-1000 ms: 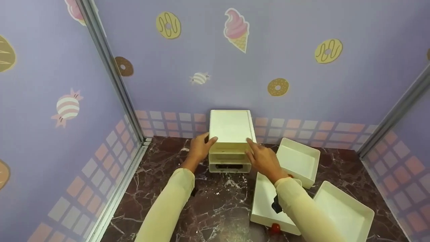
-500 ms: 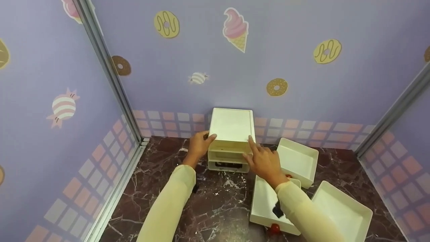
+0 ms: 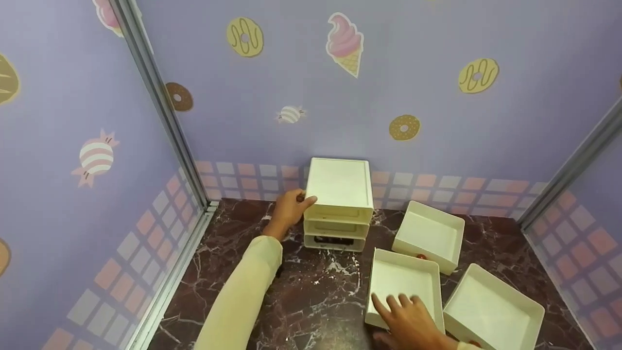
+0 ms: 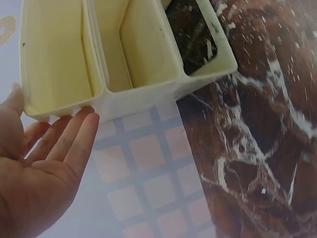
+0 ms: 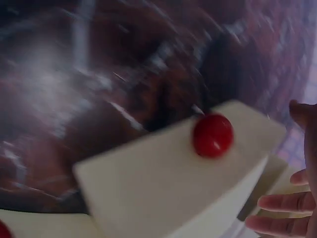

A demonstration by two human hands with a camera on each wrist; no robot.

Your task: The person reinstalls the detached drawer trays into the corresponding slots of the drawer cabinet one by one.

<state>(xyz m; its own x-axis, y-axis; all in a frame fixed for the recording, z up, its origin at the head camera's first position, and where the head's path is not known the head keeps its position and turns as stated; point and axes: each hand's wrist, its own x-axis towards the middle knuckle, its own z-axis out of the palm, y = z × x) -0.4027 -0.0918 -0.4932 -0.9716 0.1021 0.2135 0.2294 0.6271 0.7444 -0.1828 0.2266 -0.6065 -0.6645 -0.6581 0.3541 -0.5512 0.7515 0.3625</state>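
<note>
Lilac walls (image 3: 423,39) printed with sweets (image 3: 346,43), banded below in pink-and-white squares (image 3: 426,180), joined by grey strips (image 3: 153,82); dark-red surface (image 3: 311,296) veined in white.

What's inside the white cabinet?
Three open slots. Upper two show only cream walls; the bottom shows dark marble, apparently the tabletop through an opening. The cabinet's top hides some depth in the head view.

I count one far cabinet (image 3: 339,182), its three slots (image 3: 337,227), three drawers (image 3: 427,236) at right, three red knobs (image 5: 213,135), one left hand (image 3: 289,209), one right hand (image 3: 412,322).
</note>
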